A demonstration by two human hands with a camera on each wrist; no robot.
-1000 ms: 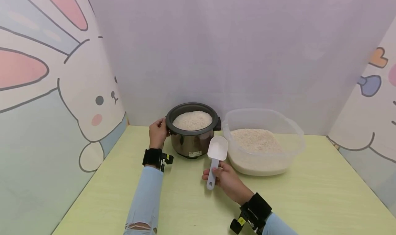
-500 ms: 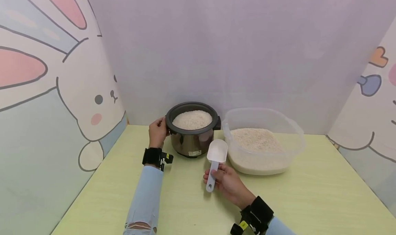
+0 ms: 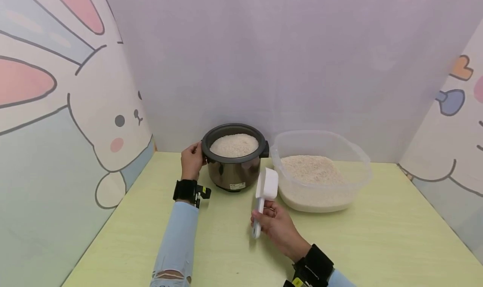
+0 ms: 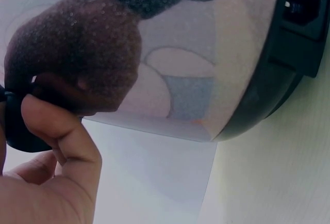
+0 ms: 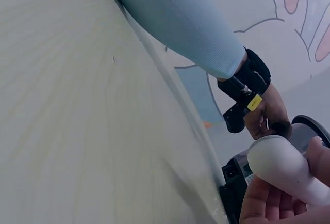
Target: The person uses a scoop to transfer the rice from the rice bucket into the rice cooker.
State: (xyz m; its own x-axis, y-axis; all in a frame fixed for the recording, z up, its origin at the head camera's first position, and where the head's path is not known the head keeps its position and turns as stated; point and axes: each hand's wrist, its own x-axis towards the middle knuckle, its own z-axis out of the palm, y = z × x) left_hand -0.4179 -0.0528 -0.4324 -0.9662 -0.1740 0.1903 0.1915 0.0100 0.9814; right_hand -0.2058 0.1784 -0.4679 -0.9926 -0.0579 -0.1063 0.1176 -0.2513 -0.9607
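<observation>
A rice cooker (image 3: 233,176) with a dark rim and shiny body stands at the back of the table, its pot heaped with white rice (image 3: 235,146). On its left side my left hand (image 3: 192,161) grips the black side handle (image 4: 26,126), thumb and fingers curled about it in the left wrist view. My right hand (image 3: 281,228) holds a white scoop (image 3: 269,184) by its pale grey handle, in front of the cooker. The scoop's bowl is turned on its side, opening facing left; no rice shows in it.
To the right of the cooker is a clear plastic tub (image 3: 320,138) partly filled with rice (image 3: 311,169). A pale curtain (image 3: 241,60) hangs behind, and rabbit-printed panels flank the yellow-green table (image 3: 396,236).
My right hand has turned the scoop from facing up onto its side and drawn it slightly nearer. The left hand stays at the cooker's handle.
</observation>
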